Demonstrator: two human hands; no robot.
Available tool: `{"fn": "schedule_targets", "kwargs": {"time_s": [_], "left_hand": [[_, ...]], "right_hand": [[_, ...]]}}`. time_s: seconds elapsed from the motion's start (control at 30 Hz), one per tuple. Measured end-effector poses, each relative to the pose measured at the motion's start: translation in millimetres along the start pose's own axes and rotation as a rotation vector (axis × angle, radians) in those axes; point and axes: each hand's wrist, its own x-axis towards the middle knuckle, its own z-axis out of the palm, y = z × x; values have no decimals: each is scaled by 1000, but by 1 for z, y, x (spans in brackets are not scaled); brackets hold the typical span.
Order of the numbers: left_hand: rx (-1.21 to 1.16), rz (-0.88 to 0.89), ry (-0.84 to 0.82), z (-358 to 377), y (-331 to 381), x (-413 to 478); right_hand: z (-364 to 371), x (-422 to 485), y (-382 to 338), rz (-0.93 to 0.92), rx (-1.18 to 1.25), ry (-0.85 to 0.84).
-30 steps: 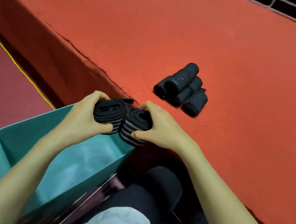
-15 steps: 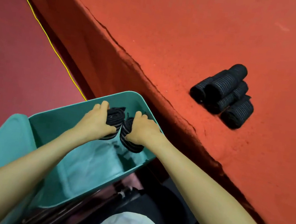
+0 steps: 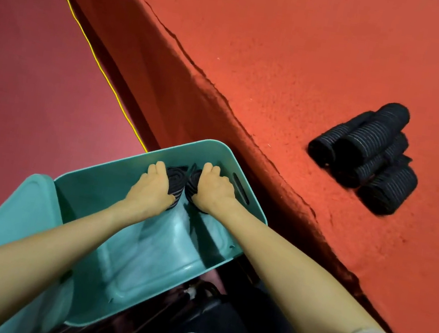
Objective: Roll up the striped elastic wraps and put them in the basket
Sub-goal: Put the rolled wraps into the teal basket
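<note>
Both my hands are down inside the teal basket [image 3: 216, 148], near its far end. My left hand [image 3: 152, 189] grips one rolled black striped wrap [image 3: 175, 182]. My right hand [image 3: 213, 189] grips a second rolled wrap [image 3: 192, 182] right beside it. The two rolls nearly touch and are mostly hidden by my fingers. On the red raised surface [image 3: 301, 50] to the right lies a pile of several more rolled striped wraps [image 3: 367, 157].
The basket sits below the edge of the red surface, which drops off along a dark cracked lip [image 3: 246, 130]. A teal lid or second bin [image 3: 21, 210] lies left of the basket. A yellow line [image 3: 89, 41] crosses the maroon floor.
My hands carried the two rolls from the edge of the red surface down and left, lowering them deeper into the basket. The view has tilted toward the basket.
</note>
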Motion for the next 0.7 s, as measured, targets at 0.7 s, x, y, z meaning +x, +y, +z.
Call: {"fn": "schedule_targets", "kwargs": {"time_s": [0.7], "left_hand": [[-4, -101, 42, 7, -15, 11]], "right_hand": [[18, 26, -6, -16, -44, 36]]}}
